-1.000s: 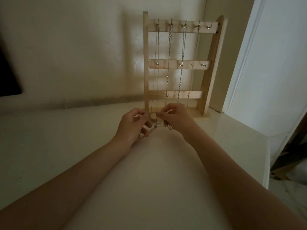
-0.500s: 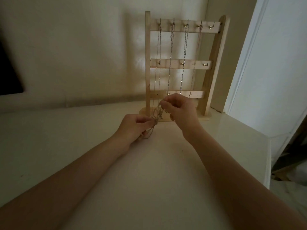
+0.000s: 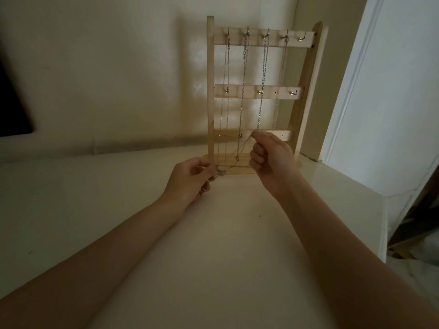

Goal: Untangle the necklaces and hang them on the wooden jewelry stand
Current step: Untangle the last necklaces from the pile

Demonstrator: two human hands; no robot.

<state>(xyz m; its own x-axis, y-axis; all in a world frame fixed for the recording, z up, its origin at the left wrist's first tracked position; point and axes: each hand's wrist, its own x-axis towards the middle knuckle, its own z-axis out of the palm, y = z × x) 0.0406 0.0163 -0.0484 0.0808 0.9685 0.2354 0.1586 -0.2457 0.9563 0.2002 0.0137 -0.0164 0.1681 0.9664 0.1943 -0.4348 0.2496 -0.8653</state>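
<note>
pinching tangled chain [image 3: 234, 157], hands [image 3: 190, 180] [image 3: 270, 157] touching stand [image 3: 210, 96] base, table [image 3: 71, 198] edge right.

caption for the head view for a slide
Left hand and right hand stretch a thin tangled chain before the pale wooden jewelry stand hung with four necklaces.

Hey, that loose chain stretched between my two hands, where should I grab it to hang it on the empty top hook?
Probably pinch the chain near its upper end, just below the right hand, coming from the front. It runs taut and slanted there, clear of the knotted bit at the left hand. The free hook is top right.
</note>
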